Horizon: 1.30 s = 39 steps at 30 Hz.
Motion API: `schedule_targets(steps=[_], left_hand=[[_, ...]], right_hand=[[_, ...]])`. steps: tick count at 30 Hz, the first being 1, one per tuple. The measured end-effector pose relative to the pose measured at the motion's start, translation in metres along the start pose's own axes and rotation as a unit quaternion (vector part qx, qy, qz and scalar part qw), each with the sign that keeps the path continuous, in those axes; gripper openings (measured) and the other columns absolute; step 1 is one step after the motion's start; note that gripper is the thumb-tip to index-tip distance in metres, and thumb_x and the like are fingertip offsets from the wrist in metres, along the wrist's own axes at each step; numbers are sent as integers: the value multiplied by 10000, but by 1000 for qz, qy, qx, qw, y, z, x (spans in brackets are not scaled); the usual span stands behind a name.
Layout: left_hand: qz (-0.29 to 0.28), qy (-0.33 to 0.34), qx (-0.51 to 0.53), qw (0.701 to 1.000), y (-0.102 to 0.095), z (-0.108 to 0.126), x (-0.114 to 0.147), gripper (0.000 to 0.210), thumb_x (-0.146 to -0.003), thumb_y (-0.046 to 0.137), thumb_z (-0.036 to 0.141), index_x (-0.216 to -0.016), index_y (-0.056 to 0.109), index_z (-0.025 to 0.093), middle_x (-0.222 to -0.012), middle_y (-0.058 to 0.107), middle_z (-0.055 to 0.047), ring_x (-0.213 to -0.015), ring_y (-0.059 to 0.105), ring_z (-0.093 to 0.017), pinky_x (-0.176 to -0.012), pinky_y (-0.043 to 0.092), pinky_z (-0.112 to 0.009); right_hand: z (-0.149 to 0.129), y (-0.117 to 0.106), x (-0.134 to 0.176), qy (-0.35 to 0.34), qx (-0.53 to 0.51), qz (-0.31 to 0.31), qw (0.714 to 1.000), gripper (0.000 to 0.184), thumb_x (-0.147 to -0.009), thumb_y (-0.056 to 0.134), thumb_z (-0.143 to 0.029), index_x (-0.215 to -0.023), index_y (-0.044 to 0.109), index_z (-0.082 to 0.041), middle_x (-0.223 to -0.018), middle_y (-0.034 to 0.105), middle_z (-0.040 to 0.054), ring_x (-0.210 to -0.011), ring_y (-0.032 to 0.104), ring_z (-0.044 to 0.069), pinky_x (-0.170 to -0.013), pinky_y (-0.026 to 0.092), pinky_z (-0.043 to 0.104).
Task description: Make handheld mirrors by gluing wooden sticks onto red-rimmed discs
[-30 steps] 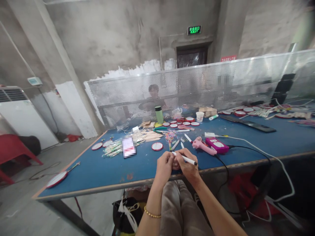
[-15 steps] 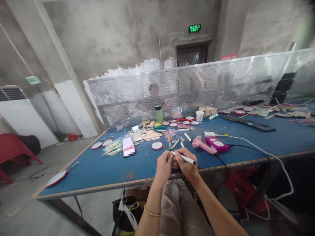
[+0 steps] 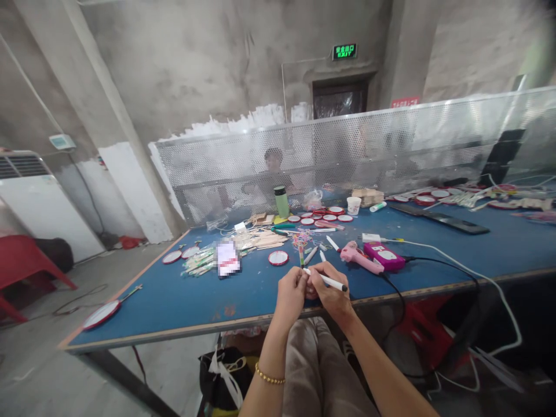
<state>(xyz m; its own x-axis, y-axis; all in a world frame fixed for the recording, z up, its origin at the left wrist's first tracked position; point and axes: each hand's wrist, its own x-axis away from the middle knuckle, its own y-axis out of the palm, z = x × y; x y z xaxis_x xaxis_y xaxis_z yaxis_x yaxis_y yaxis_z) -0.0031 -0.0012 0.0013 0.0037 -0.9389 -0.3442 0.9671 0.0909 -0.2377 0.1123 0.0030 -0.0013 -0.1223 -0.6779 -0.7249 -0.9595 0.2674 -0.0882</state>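
Both hands are close together at the table's front edge. My right hand point(image 3: 330, 292) is closed around a white marker pen point(image 3: 333, 282) with a black end, its tip pointing left toward my other hand. My left hand point(image 3: 292, 291) pinches a thin stick point(image 3: 301, 256) with coloured bands, which stands up above the fingers; its lower end is hidden. Just beyond them lie more markers point(image 3: 310, 255) and a tangle of coloured bands point(image 3: 303, 237). A round white disc with a red rim point(image 3: 278, 258) lies to the left.
A pink glue gun point(image 3: 361, 258) and a magenta box point(image 3: 384, 256) with cables sit right on the blue table point(image 3: 182, 307). Wooden sticks point(image 3: 266, 239), a phone point(image 3: 228, 258), a green bottle point(image 3: 281, 202) and a paper cup point(image 3: 353, 205) stand farther back. A person sits behind the perforated screen point(image 3: 208, 168).
The view has shifted very slightly. Both hands keep nearly the same pose, with the marker still against the left fingers.
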Motion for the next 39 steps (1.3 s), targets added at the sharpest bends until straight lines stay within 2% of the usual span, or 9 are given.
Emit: schedule_targets(steps=[6,17,28,39], left_hand=[[-6,-12,25,1000,2,-5,-1,212,-809,510,354,-675,497,190,-617,527,22,-604,499,-130,-578,403,-228],[-1,-7,2,1000,0,2,0,219,-799,502,326,-631,481,186,-587,517,26,-579,495,-124,-563,390,-224],[-3,-7,37,999,1,-9,-2,201,-808,541,337,-676,524,186,-616,557,16,-601,529,-134,-571,448,-228],[-10,-28,68,997,2,-5,-1,247,-782,551,402,-671,512,185,-603,523,20,-576,521,-132,-536,491,-242]], right_hand=[[-1,-1,0,-7,10,10,1000,229,-871,526,-306,-687,602,-194,-548,616,-14,-478,564,115,-507,464,212],[1,0,-1,-37,15,15,999,209,-861,538,-281,-685,607,-193,-546,620,-15,-466,564,109,-490,453,200],[2,0,0,-21,19,20,999,207,-866,533,-270,-684,596,-194,-541,617,-20,-469,573,111,-506,455,209],[3,1,0,-12,11,15,1000,223,-867,540,-293,-672,586,-196,-535,608,-22,-464,558,108,-485,454,201]])
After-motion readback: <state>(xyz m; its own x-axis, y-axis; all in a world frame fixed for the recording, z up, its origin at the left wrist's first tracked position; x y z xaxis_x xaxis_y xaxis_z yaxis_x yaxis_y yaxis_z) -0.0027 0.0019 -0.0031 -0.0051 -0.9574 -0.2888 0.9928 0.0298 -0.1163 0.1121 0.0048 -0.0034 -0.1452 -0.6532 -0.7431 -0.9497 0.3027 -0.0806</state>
